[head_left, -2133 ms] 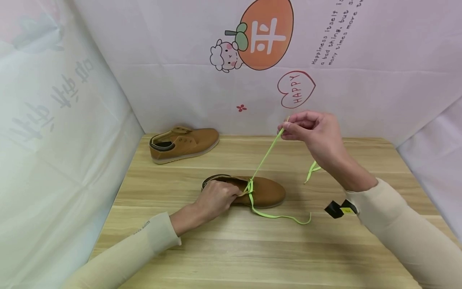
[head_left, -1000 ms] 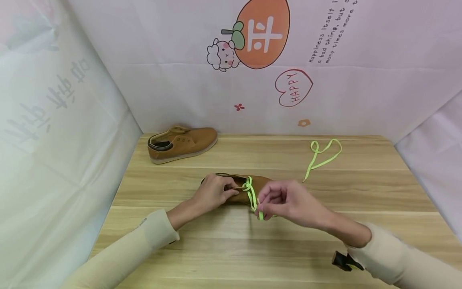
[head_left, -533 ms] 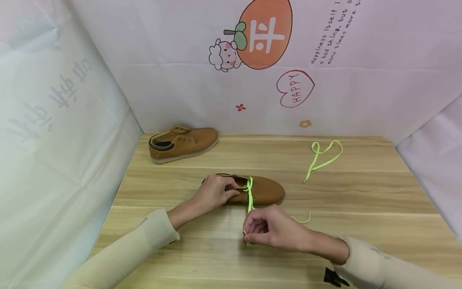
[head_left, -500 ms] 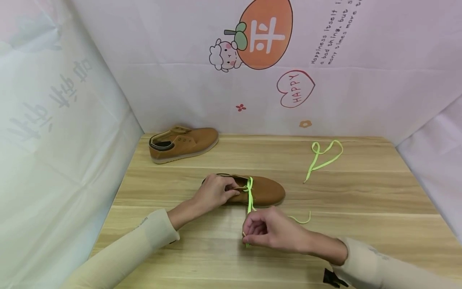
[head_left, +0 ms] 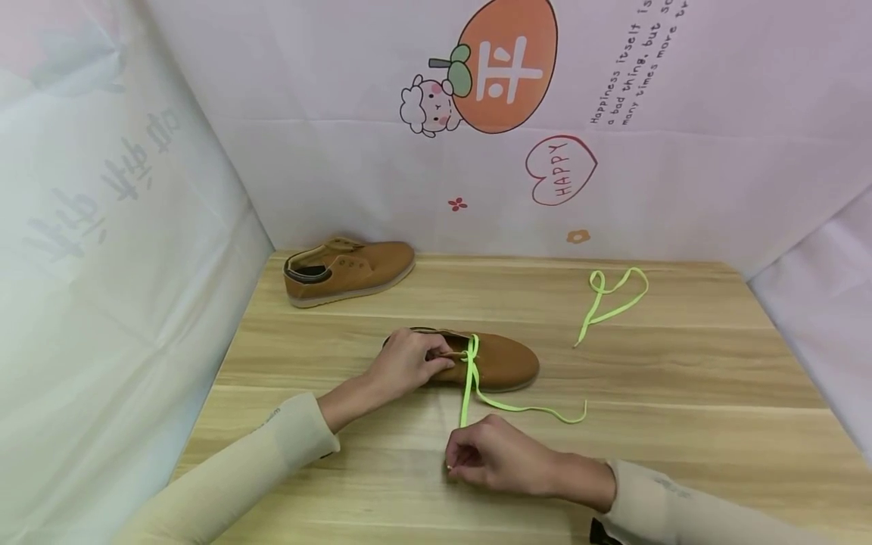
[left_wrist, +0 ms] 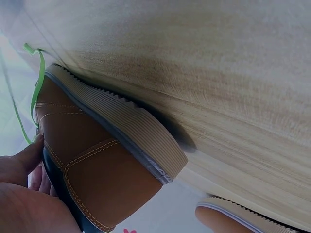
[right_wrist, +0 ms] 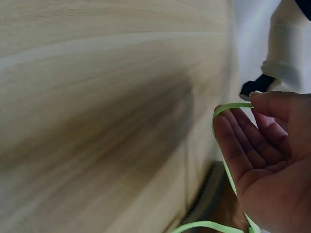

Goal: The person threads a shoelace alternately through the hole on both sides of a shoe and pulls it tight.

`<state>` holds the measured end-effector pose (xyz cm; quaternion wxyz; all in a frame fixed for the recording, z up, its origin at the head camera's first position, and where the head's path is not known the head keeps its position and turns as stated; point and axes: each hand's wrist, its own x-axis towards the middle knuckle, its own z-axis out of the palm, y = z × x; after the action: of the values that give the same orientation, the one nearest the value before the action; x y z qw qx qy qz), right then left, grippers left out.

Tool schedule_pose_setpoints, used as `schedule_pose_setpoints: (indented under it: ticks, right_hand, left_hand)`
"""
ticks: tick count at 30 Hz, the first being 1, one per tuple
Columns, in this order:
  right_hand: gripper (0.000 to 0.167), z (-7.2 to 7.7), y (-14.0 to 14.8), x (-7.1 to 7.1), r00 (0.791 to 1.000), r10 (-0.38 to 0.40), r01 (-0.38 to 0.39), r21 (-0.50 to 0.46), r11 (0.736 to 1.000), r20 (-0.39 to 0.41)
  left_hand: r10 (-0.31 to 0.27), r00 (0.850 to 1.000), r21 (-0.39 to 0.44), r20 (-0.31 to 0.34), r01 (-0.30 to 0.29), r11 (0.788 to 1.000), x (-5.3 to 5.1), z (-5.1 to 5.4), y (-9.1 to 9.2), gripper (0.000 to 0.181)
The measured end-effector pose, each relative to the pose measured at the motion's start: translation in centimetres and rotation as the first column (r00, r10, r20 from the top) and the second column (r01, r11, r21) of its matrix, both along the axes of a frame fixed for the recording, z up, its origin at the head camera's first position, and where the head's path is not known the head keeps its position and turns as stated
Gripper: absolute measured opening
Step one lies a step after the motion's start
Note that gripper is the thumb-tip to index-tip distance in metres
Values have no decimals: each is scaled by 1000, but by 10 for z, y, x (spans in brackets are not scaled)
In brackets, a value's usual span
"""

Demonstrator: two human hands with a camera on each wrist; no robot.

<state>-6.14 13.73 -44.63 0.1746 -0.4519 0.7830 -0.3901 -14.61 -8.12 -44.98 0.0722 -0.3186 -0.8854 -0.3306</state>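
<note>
Nearest, the right hand (head_left: pixel 500 458), fingers curled, pinches one end of a neon-green flat shoelace (head_left: pixel 465 407). Just beyond, the left hand (head_left: pixel 409 362) pinches the near flap of the brown low-cut shoe (head_left: pixel 507 359) that the lace threads. Farther off lie a second shoelace (head_left: pixel 591 321), beyond the right hand, and an unlaced shoe (head_left: pixel 350 280), beyond the left.

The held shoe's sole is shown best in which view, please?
The left wrist view: the sole shows its ribbed side along nearly its whole length, large and uncovered. The head view shows only a thin edge; the right wrist view, a dim, partial stretch.
</note>
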Motion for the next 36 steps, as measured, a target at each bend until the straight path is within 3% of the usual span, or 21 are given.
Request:
schedule_pose_setpoints:
  ticks: [9, 14, 19, 23, 28, 33, 36]
  right_hand:
    - [9, -19, 6, 0, 989, 30, -28, 16, 999, -148]
    - [15, -21, 9, 0, 987, 50, -47, 23, 999, -152]
    - [15, -17, 12, 0, 985, 35, -42, -42, 998, -167]
    - [14, -10, 17, -2, 987, -39, 28, -77, 997, -154]
    - [10, -4, 28, -6, 979, -143, 137, -47, 989, -148]
    - [9, 0, 45, -14, 954, -249, 253, 1, 968, -165]
    - [8, 1, 58, -19, 930, -318, 333, 57, 941, -186]
  left_hand:
    - [-5, 1000, -4, -7, 5, 1000, 0, 0, 1, 8]
    - [-6, 1000, -4, -15, 6, 1000, 0, 1, 1, 9]
    - [-9, 1000, -1, -4, 9, 1000, 0, 1, 0, 9]
    - [-14, 1000, 13, 4, 14, 1000, 0, 1, 0, 8]
    - [-10, 999, 34, 50, 8, 999, -1, 2, 0, 6]
    - [9, 995, 102, 97, -19, 995, -4, 7, -2, 8]
    - [20, 998, 152, 68, -30, 988, -7, 12, -4, 7]
